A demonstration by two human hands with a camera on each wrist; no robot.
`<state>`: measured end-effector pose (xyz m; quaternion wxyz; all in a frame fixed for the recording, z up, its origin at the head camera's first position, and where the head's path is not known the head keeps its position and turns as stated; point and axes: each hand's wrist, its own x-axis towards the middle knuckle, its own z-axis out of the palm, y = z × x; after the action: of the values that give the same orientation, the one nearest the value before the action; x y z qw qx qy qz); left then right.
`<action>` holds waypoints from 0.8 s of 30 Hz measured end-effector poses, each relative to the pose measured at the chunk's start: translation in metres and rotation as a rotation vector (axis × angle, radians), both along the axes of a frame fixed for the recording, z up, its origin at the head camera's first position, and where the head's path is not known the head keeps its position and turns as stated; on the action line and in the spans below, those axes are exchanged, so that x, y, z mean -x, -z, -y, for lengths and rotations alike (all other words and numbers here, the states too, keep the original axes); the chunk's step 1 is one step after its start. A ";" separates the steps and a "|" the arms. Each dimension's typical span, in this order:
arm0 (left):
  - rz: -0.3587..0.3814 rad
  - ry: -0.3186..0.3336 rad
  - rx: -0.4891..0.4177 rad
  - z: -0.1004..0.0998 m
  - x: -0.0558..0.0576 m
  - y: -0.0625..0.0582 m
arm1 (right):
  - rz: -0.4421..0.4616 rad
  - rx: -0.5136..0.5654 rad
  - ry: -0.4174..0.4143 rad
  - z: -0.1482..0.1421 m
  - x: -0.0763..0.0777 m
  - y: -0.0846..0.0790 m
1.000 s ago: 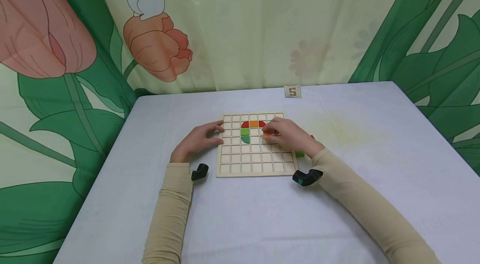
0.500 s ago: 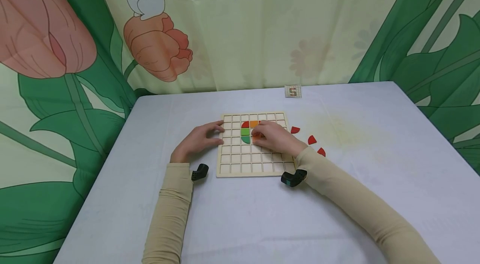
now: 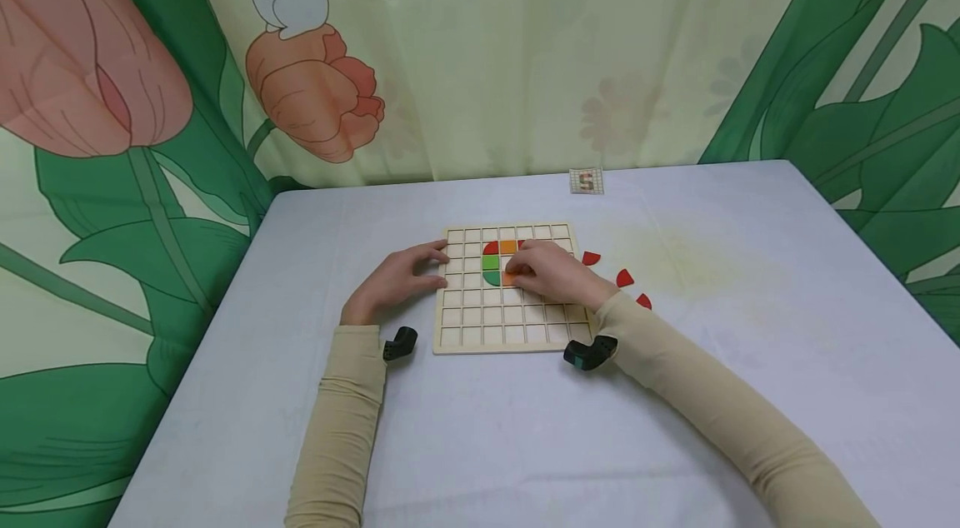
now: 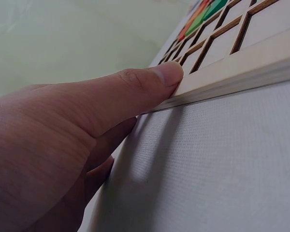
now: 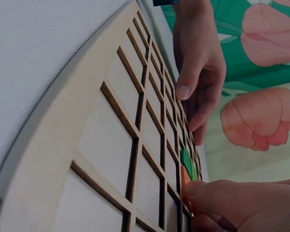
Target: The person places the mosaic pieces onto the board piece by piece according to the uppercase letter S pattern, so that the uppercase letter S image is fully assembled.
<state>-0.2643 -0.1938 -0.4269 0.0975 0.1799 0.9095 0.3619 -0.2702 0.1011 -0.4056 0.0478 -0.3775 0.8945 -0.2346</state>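
On the wooden grid board (image 3: pixel 480 350) lie a red quarter-round tile (image 3: pixel 491 248), an orange square tile (image 3: pixel 507 246), a light green square tile (image 3: pixel 491 262) and a dark green quarter-round tile (image 3: pixel 491 279). Beside the dark green one, my right hand (image 3: pixel 553 271) holds another orange square tile (image 5: pixel 185 186) by its thumb and curled fingers, right at a cell. That hand covers cells to the right; a sliver of red shows above it. My left hand (image 3: pixel 397 278) rests at the board's left edge, fingers extended, with the thumb (image 4: pixel 169 74) on the rim.
Three red quarter-round tiles (image 3: pixel 625 277) lie on the white tablecloth right of the board. A small patterned card (image 3: pixel 586 181) lies near the table's back edge. Behind hangs a printed curtain (image 3: pixel 480 53) with flowers and a rabbit.
My right hand has moved left across the board with the orange tile, to the cell beside the dark green one, uncovering the red tiles on the cloth. The left hand has stayed still.
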 end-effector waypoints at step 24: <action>0.012 -0.009 0.007 -0.002 -0.001 -0.002 | 0.174 -0.018 0.226 -0.080 0.002 -0.022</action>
<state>-0.2636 -0.1921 -0.4254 0.1018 0.1731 0.9110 0.3601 -0.2719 0.1810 -0.3831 0.1021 -0.2523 0.9258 -0.2622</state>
